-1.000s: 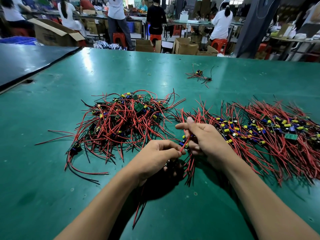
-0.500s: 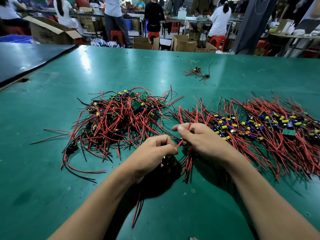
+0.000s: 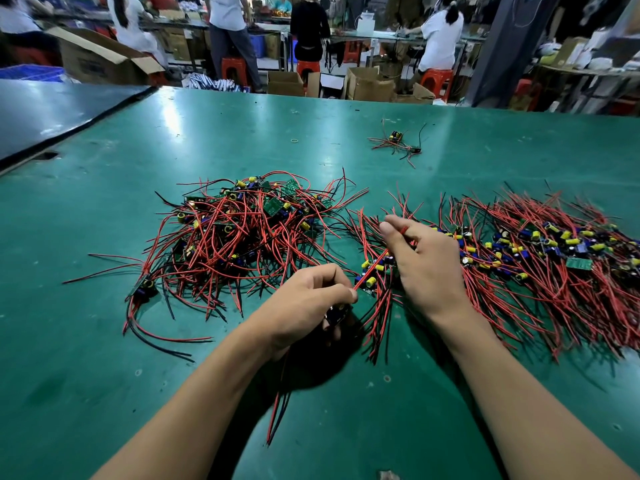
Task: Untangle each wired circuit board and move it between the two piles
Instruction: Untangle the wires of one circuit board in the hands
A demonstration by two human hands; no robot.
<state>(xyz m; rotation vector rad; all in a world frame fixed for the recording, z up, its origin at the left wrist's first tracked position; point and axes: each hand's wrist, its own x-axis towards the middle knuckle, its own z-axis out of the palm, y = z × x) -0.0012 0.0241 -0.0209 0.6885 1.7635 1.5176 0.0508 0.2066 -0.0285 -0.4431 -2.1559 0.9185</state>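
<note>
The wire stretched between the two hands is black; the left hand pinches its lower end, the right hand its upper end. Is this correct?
Not the colour: the head view shows that wire is red. The left hand does pinch its lower end, the right hand its upper end.

Left hand (image 3: pixel 304 301): knuckles up, fingers curled, pinching red wire (image 3: pixel 375 264).
Right hand (image 3: pixel 427 268): thumb and forefinger pinching the same wire's far end.
Forearms (image 3: pixel 194 403): both reaching forward, converging.
</note>
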